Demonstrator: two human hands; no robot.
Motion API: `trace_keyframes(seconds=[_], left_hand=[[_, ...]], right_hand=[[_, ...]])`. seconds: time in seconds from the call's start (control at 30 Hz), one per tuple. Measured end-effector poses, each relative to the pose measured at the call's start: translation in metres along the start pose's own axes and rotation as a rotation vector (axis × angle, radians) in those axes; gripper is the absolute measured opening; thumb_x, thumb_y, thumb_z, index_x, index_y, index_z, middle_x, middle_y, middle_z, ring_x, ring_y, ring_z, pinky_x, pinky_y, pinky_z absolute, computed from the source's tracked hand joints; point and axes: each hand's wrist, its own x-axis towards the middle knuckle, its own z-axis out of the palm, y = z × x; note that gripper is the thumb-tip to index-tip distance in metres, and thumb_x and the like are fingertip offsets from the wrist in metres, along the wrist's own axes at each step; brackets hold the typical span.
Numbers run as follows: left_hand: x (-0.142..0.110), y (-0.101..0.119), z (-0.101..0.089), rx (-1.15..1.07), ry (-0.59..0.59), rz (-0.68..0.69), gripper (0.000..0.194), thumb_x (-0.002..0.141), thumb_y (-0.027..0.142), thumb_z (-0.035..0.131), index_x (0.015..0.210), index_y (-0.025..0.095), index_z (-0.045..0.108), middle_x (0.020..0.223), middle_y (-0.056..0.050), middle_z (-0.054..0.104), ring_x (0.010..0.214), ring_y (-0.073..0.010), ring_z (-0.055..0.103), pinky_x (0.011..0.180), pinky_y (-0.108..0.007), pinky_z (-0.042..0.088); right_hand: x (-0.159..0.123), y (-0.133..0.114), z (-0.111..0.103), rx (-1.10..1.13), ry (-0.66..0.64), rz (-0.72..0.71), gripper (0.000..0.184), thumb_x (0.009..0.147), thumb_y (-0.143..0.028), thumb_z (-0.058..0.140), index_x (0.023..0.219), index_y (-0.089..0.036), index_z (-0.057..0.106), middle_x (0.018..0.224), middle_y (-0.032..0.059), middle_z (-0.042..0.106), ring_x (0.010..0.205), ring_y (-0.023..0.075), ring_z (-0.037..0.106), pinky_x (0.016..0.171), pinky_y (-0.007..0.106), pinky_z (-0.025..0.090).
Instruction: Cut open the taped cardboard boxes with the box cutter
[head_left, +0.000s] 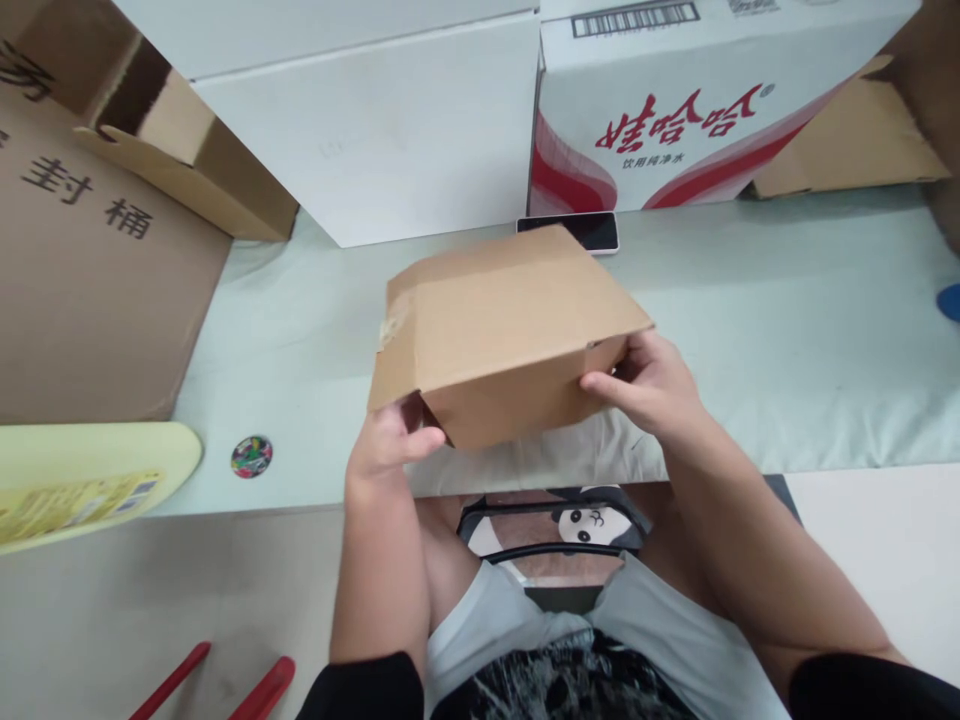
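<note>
A brown cardboard box (510, 320) is held between my two hands, tilted above the front edge of the covered table. Its lid looks closed, with a flap sticking out at the left side and another edge at the right. My left hand (390, 440) grips the lower left corner, thumb on the front wall and fingers partly hidden behind the flap. At the right end, my right hand (649, 385) holds the box with its thumb against the front wall and the other fingers tucked behind the corner. What is inside the box cannot be seen.
Behind the box lies a phone (592, 232), partly covered by it. A white carton (375, 140) and a red-printed carton (675, 130) stand at the back. Large brown cartons (90, 300) and a yellow-green object (90, 480) are at left, near a round sticker (252, 456).
</note>
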Motion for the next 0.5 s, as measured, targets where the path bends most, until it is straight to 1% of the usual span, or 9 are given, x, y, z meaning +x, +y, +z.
trace_keyframes(seconds=[0.03,0.07,0.13,0.17,0.23,0.3,0.37,0.43,0.5], left_hand=[[0.001,0.002,0.003,0.057,-0.007,-0.007,0.069,0.04,0.062,0.099,0.092,0.023,0.077,0.087,-0.007,0.08,0.095,-0.033,0.078,0.087,-0.045,0.068],[0.003,0.004,0.007,0.113,0.025,0.002,0.067,0.044,0.062,0.098,0.093,0.022,0.077,0.09,-0.008,0.08,0.097,-0.0322,0.078,0.089,-0.044,0.067],[0.008,0.005,0.014,0.223,0.148,0.039,0.059,0.052,0.061,0.096,0.09,0.02,0.076,0.09,-0.009,0.08,0.098,-0.0308,0.078,0.091,-0.042,0.066],[0.01,0.006,0.016,0.268,0.194,0.055,0.057,0.054,0.061,0.096,0.086,0.019,0.076,0.087,-0.009,0.08,0.095,-0.0304,0.078,0.09,-0.042,0.066],[0.013,0.006,0.019,0.304,0.212,0.075,0.054,0.052,0.059,0.097,0.08,0.018,0.077,0.081,-0.009,0.079,0.087,-0.0292,0.078,0.084,-0.04,0.067],[0.013,0.007,0.018,0.267,0.139,0.077,0.053,0.05,0.056,0.099,0.079,0.018,0.077,0.079,-0.008,0.079,0.082,-0.0272,0.077,0.079,-0.037,0.067],[0.011,0.008,0.016,0.197,0.003,0.064,0.048,0.054,0.054,0.098,0.079,0.018,0.078,0.076,-0.007,0.079,0.076,-0.0253,0.077,0.074,-0.036,0.067],[0.007,0.009,0.011,0.162,-0.127,0.066,0.041,0.061,0.052,0.096,0.077,0.018,0.079,0.074,-0.007,0.079,0.072,-0.0248,0.077,0.071,-0.036,0.067],[0.005,0.009,0.005,0.136,-0.19,0.088,0.036,0.062,0.049,0.096,0.076,0.019,0.08,0.078,-0.008,0.08,0.076,-0.0257,0.078,0.074,-0.037,0.067]], right_hand=[[0.001,-0.003,0.001,0.009,0.061,0.025,0.047,0.069,-0.06,0.088,0.089,-0.023,0.067,0.083,0.0025,0.07,0.073,0.017,0.061,0.063,0.029,0.049],[0.003,-0.005,0.001,0.032,0.086,0.049,0.045,0.071,-0.058,0.087,0.082,-0.022,0.063,0.074,-0.0001,0.065,0.065,0.0139,0.055,0.058,0.027,0.044],[0.004,-0.007,0.0,0.126,0.051,0.097,0.045,0.077,-0.06,0.082,0.074,-0.022,0.058,0.063,-0.0029,0.054,0.057,0.0107,0.047,0.054,0.025,0.037],[0.005,-0.006,-0.001,0.186,0.025,0.119,0.046,0.079,-0.063,0.077,0.074,-0.022,0.058,0.062,-0.0034,0.052,0.056,0.0102,0.044,0.054,0.025,0.035],[0.005,-0.002,-0.003,0.274,0.001,0.154,0.046,0.082,-0.067,0.072,0.081,-0.022,0.064,0.068,-0.002,0.056,0.059,0.011,0.047,0.055,0.025,0.036],[0.006,0.002,-0.004,0.295,0.011,0.17,0.046,0.082,-0.068,0.071,0.089,-0.023,0.068,0.081,0.0009,0.065,0.069,0.014,0.057,0.061,0.026,0.043],[0.008,0.005,-0.003,0.312,0.035,0.175,0.049,0.08,-0.071,0.073,0.093,-0.024,0.069,0.093,0.0033,0.071,0.083,0.0189,0.066,0.072,0.03,0.052],[0.01,0.004,-0.001,0.33,0.099,0.188,0.053,0.075,-0.074,0.075,0.091,-0.024,0.069,0.093,0.0037,0.073,0.089,0.0224,0.07,0.08,0.034,0.056],[0.012,0.002,0.001,0.336,0.181,0.225,0.055,0.07,-0.074,0.079,0.09,-0.025,0.068,0.087,0.0031,0.073,0.086,0.0229,0.07,0.079,0.035,0.056]])
